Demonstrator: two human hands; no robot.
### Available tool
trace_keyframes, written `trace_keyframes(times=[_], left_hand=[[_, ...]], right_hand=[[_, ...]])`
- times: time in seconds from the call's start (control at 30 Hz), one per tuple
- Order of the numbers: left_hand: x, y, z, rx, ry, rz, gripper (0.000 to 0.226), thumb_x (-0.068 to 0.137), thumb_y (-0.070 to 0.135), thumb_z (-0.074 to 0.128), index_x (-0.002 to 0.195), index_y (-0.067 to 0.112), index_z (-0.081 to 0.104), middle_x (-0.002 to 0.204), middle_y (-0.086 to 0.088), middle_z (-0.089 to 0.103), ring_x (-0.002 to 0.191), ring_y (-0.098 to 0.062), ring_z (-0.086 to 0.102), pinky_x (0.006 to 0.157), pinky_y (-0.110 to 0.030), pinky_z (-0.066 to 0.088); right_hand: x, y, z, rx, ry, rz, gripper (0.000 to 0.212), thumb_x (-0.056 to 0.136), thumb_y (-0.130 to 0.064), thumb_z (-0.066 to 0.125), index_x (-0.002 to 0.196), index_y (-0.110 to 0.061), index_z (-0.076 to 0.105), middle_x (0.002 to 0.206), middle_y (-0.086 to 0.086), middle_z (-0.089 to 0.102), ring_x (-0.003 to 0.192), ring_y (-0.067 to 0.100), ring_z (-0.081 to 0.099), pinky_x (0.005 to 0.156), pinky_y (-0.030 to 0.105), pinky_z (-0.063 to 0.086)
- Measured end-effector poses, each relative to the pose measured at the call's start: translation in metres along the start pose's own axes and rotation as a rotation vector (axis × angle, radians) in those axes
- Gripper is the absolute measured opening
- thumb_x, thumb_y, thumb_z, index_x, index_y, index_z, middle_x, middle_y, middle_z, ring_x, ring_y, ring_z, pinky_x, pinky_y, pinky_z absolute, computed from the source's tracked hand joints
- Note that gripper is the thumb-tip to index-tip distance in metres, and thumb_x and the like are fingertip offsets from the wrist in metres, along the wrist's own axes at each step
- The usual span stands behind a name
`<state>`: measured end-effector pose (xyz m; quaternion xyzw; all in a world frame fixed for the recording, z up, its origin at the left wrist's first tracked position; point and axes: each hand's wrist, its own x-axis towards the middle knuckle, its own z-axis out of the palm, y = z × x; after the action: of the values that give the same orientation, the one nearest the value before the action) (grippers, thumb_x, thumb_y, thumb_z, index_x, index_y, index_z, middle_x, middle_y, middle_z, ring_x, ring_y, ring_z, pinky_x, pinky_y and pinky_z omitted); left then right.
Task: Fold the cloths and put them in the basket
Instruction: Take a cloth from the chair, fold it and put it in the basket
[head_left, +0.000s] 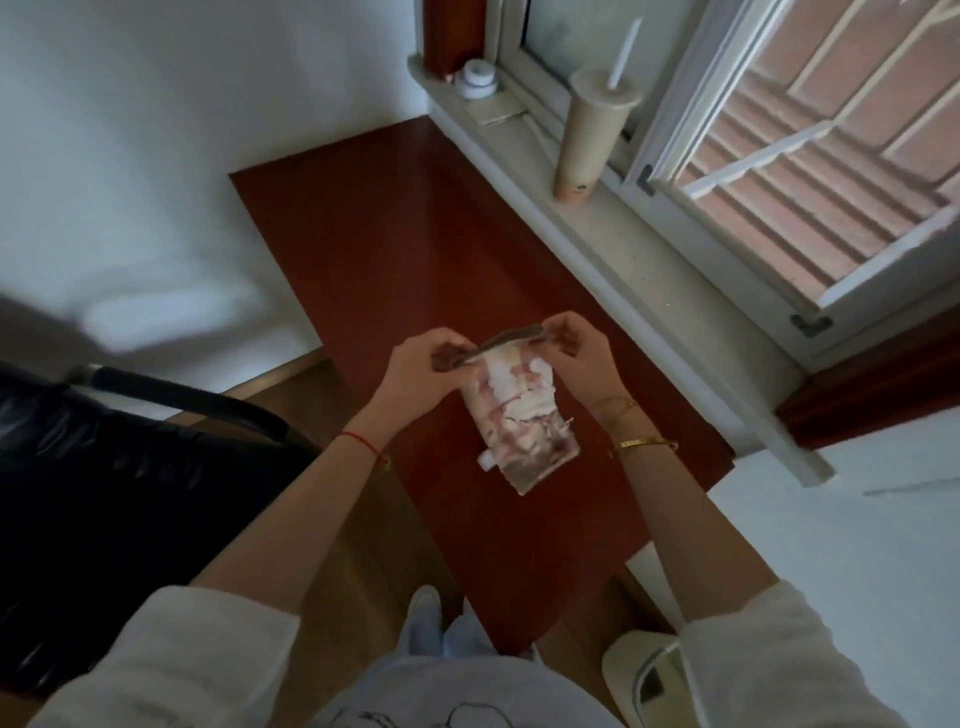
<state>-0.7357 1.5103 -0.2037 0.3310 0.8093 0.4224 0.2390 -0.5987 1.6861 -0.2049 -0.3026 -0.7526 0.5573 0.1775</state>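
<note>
A small cloth (519, 421) with a pink, white and mauve pattern hangs in the air above the dark red table (395, 249). Its top edge, with a dark band, is pinched between both hands. My left hand (423, 364) holds the left end of that edge and my right hand (574, 353) holds the right end. The cloth hangs down narrow, doubled over on itself, with a small white tag at its lower left corner. No basket is in view.
A tall beige cup with a straw (592, 130) and a small white jar (478, 78) stand on the windowsill (649, 270) to the right. A black chair (104, 467) is at my left. A white object (644, 675) sits at the lower right.
</note>
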Motion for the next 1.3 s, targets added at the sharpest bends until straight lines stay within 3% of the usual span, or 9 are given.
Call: trace_keyframes(times=[0.23, 0.37, 0.47, 0.57, 0.8, 0.93, 1.1, 1.3], left_hand=[[-0.008, 0.073, -0.031, 0.141, -0.086, 0.317, 0.019, 0.078, 0.018, 0.079, 0.095, 0.023, 0.071, 0.083, 0.016, 0.071, 0.076, 0.011, 0.065, 0.070, -0.003, 0.047], [-0.022, 0.093, -0.049, 0.156, -0.200, 0.395, 0.023, 0.078, 0.021, 0.080, 0.099, 0.021, 0.072, 0.087, 0.013, 0.074, 0.081, 0.002, 0.070, 0.074, -0.010, 0.051], [-0.031, 0.101, -0.060, 0.143, -0.283, 0.430, 0.023, 0.078, 0.018, 0.081, 0.099, 0.021, 0.073, 0.087, 0.010, 0.075, 0.081, -0.001, 0.071, 0.077, -0.014, 0.053], [-0.034, 0.104, -0.066, 0.108, -0.362, 0.432, 0.024, 0.077, 0.016, 0.082, 0.099, 0.018, 0.074, 0.090, 0.006, 0.076, 0.083, -0.005, 0.072, 0.081, -0.018, 0.055], [-0.017, 0.076, -0.042, 0.119, -0.439, 0.319, 0.023, 0.077, 0.020, 0.082, 0.100, 0.019, 0.074, 0.093, 0.007, 0.076, 0.088, -0.004, 0.072, 0.084, -0.019, 0.055], [0.003, 0.042, -0.002, 0.214, -0.385, 0.242, 0.019, 0.078, 0.022, 0.079, 0.096, 0.024, 0.075, 0.090, 0.011, 0.074, 0.086, -0.002, 0.070, 0.081, -0.021, 0.055], [0.009, 0.006, 0.039, 0.244, -0.249, 0.222, 0.017, 0.077, 0.021, 0.080, 0.092, 0.021, 0.073, 0.087, 0.012, 0.071, 0.080, 0.003, 0.064, 0.074, -0.017, 0.050], [-0.034, -0.040, 0.060, 0.286, -0.337, 0.271, 0.016, 0.078, 0.016, 0.075, 0.089, 0.025, 0.067, 0.090, 0.013, 0.066, 0.084, -0.001, 0.063, 0.078, -0.024, 0.054]], right_hand=[[-0.047, -0.044, -0.046, -0.040, 0.041, -0.143, 0.019, 0.083, 0.002, 0.066, 0.088, -0.016, 0.059, 0.088, -0.002, 0.066, 0.084, 0.012, 0.065, 0.082, 0.027, 0.054], [-0.076, -0.056, -0.058, -0.008, -0.014, -0.184, 0.014, 0.083, 0.003, 0.068, 0.093, -0.002, 0.059, 0.091, 0.007, 0.066, 0.087, 0.019, 0.066, 0.086, 0.035, 0.055], [-0.094, -0.065, -0.064, 0.016, -0.083, -0.225, 0.014, 0.083, 0.001, 0.068, 0.092, -0.006, 0.059, 0.094, 0.012, 0.066, 0.089, 0.029, 0.067, 0.086, 0.041, 0.055], [-0.104, -0.070, -0.067, 0.035, -0.139, -0.234, 0.013, 0.082, -0.006, 0.068, 0.092, -0.005, 0.060, 0.096, 0.016, 0.065, 0.092, 0.036, 0.066, 0.085, 0.042, 0.055], [-0.094, -0.039, -0.065, 0.014, -0.178, -0.046, 0.016, 0.083, 0.000, 0.068, 0.091, -0.013, 0.062, 0.091, 0.005, 0.068, 0.088, 0.030, 0.069, 0.080, 0.036, 0.057], [-0.070, 0.002, -0.052, -0.197, -0.077, 0.028, 0.011, 0.082, -0.011, 0.071, 0.089, -0.014, 0.063, 0.092, 0.003, 0.070, 0.089, 0.021, 0.068, 0.085, 0.033, 0.055], [-0.052, 0.035, -0.037, -0.282, 0.009, 0.106, 0.011, 0.083, -0.006, 0.065, 0.086, -0.015, 0.060, 0.083, -0.008, 0.063, 0.080, 0.009, 0.061, 0.079, 0.028, 0.052], [-0.091, 0.084, -0.024, -0.390, -0.159, 0.030, 0.010, 0.085, -0.007, 0.062, 0.090, -0.015, 0.060, 0.098, -0.002, 0.065, 0.094, 0.014, 0.059, 0.086, 0.026, 0.049]])
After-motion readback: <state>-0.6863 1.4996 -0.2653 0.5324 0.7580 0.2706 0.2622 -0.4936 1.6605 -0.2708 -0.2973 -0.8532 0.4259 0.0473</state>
